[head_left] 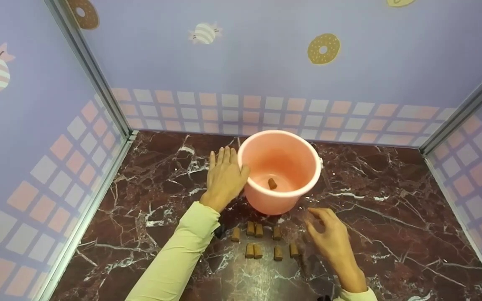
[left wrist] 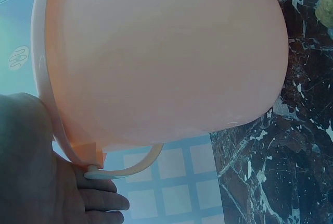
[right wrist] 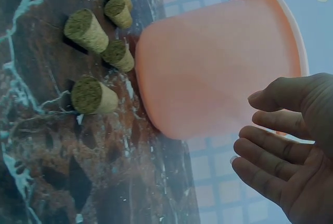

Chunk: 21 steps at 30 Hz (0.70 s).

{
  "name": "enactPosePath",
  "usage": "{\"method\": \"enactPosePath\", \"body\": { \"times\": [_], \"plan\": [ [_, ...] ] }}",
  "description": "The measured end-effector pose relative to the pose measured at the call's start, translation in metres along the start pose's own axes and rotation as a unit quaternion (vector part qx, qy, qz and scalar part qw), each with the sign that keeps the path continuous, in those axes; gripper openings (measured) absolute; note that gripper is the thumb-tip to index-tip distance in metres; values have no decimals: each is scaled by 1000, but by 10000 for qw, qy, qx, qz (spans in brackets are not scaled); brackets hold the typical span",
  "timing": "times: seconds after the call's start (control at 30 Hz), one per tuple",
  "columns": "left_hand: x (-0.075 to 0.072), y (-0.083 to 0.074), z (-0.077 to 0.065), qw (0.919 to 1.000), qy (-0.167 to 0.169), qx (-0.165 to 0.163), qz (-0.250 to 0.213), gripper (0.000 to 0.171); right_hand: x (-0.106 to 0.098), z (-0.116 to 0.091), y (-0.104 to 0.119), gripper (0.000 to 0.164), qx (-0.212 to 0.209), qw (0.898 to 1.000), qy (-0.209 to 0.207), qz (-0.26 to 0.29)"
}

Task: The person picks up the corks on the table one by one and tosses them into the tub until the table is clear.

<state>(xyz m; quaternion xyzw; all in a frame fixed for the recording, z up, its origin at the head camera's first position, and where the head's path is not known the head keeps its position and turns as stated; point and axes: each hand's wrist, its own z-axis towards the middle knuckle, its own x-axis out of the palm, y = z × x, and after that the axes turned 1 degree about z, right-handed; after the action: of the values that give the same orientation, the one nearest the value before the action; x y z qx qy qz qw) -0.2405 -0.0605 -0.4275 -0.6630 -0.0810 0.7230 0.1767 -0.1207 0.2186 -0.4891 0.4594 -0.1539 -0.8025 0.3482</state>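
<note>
A pink plastic bucket point(head_left: 271, 205) stands upright on the marble-patterned surface. One short brown cork-like plug point(head_left: 272, 183) lies inside on its bottom. My left hand point(head_left: 225, 177) rests against the bucket's left rim, its fingers straight along the outside and the thumb at the rim. In the left wrist view, the fingers lie by the bucket's handle point(left wrist: 132, 171). To the right of the bucket and lower, my right hand point(head_left: 331, 234) hovers with loosely bent fingers and holds nothing. Nearest to it is a plug point(head_left: 294, 250) at the right end of the front row.
Several more plugs lie in two loose rows before the bucket, among them a back-row plug point(head_left: 276, 233) and a left one point(head_left: 235, 234). A patterned back wall point(head_left: 262, 67) and side walls enclose the dark marbled surface point(head_left: 391, 234).
</note>
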Motion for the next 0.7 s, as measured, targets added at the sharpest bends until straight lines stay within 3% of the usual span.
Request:
{"method": "enactPosePath", "body": {
  "times": [0.2, 0.43, 0.7],
  "plan": [
    [0, 0, 0, 10000, 72, -25, 56, 73, 4, -7, -2, 35, 291, 9994, 204, 51],
    [-1, -1, 0, 10000, 56, -16, 56, 73, 10, -14, -5, 37, 208, 9995, 228, 99],
    [0, 0, -1, 10000, -24, -25, -23, 72, 19, -23, -8, 37, 423, 9977, 499, 154]
  ]
}}
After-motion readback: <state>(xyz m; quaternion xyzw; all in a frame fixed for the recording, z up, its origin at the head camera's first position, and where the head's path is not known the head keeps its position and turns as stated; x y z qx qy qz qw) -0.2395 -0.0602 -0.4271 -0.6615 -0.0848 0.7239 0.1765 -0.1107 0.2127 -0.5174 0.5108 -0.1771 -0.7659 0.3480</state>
